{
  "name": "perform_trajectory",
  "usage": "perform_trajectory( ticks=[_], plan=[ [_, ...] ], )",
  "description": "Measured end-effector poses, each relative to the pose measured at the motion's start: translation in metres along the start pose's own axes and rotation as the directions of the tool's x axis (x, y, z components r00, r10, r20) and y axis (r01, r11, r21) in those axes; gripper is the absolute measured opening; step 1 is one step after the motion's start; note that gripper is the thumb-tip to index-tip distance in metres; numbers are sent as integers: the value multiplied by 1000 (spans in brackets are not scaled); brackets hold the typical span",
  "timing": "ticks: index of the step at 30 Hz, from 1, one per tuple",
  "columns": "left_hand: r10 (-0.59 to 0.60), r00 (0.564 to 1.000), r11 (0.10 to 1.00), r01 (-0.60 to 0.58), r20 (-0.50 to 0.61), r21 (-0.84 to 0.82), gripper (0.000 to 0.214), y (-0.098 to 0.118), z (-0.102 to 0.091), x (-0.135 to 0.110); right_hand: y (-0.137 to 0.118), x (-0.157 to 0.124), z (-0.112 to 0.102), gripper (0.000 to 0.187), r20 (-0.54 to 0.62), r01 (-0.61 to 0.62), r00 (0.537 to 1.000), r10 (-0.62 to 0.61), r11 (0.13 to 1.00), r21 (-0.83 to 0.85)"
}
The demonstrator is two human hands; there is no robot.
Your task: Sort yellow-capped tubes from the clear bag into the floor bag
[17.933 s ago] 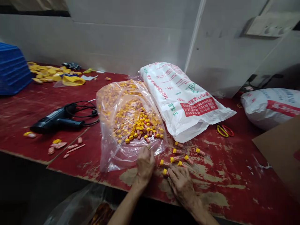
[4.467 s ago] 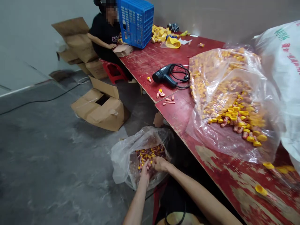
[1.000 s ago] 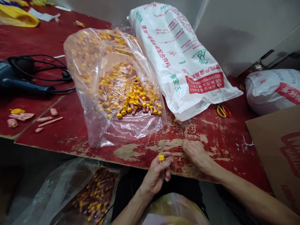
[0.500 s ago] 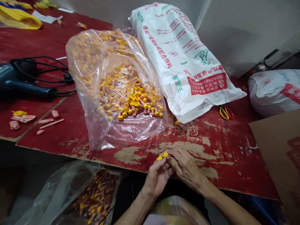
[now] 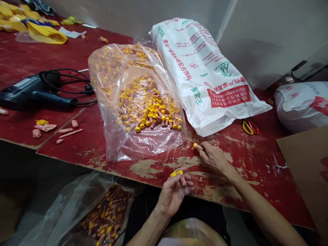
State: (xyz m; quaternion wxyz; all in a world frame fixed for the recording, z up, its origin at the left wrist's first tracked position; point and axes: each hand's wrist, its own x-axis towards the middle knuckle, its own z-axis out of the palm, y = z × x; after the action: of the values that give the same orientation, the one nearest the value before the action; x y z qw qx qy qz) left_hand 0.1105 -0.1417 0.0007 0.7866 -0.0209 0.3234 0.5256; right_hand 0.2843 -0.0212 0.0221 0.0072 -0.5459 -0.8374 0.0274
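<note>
The left grip (image 5: 170, 198) is clasping two yellow-capped tubes (image 5: 180, 180) together above the bench (image 5: 256, 177); the right grip (image 5: 214, 158) is pinching a third tube (image 5: 197, 146) narrowly, near the clear plastic bag (image 5: 151, 147).

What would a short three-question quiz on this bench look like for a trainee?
1. What black corded tool lies left of the clear plastic bag?
2. True or false: the right hand is inside that bag.
3. What does the left hand hold? A) scissors B) yellow-capped tubes C) a cardboard sheet

Key:
1. A heat gun.
2. False: it is out on the red bench, at a yellow-capped tube.
3. B.
</note>
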Motion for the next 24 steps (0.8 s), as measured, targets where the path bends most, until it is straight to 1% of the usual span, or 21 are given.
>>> perform_trajectory(
  ticks=[1, 3, 5, 8, 10, 13, 16, 18, 20, 21, 22, 23, 24],
  plan=[
    [-6, 1000, 1000, 6, -8, 8, 29, 0, 1, 0, -1, -7, -9, 20, 83, 10, 997, -9, 1000, -7],
    [-13, 1000, 1000, 14, -26, 25, 29, 0, 2, 1, -4, -17, -23, 23, 223, 20, 975, -1, 996, -84],
    [-15, 999, 999, 16, -39, 36, 30, -1, 3, 2, -8, -19, -29, 25, 321, 50, 947, 5, 985, -163],
    [-27, 998, 999, 29, -52, 40, 31, -2, 4, 3, -15, -14, -22, 26, 392, 64, 919, 24, 976, -209],
    [-42, 997, 998, 44, -59, 40, 32, -2, 6, 4, -17, -11, -12, 27, 391, 43, 919, 49, 974, -223],
    [-46, 998, 998, 49, -52, 42, 36, -2, 10, 7, -13, -12, -3, 29, 328, -4, 941, 79, 975, -223],
    [-48, 998, 997, 51, -46, 57, 41, -3, 14, 8, -3, -18, 2, 28, 270, -36, 960, 79, 986, -161],
    [-49, 997, 997, 53, -68, 60, 40, -4, 15, 7, -3, -27, 6, 30, 165, -66, 984, 72, 997, -37],
    [-42, 996, 997, 47, -82, 55, 38, -5, 13, 7, -13, -40, 11, 33, -12, -66, 997, 70, 978, 200],
    [-32, 997, 998, 35, -75, 44, 38, -6, 12, 7, -21, -48, 13, 33, -97, -33, 993, 69, 942, 335],
    [-12, 998, 1000, 13, -64, 23, 39, -6, 11, 7, -31, -56, 15, 31, -169, 27, 984, 55, 893, 449],
    [13, 998, 1000, -13, -54, -1, 40, -6, 10, 8, -42, -63, 15, 28, -227, 108, 974, 17, 843, 528],
    [40, 998, 999, -42, -53, -27, 42, -6, 9, 8, -51, -67, 15, 26, -272, 191, 961, -37, 801, 568]
  ],
)
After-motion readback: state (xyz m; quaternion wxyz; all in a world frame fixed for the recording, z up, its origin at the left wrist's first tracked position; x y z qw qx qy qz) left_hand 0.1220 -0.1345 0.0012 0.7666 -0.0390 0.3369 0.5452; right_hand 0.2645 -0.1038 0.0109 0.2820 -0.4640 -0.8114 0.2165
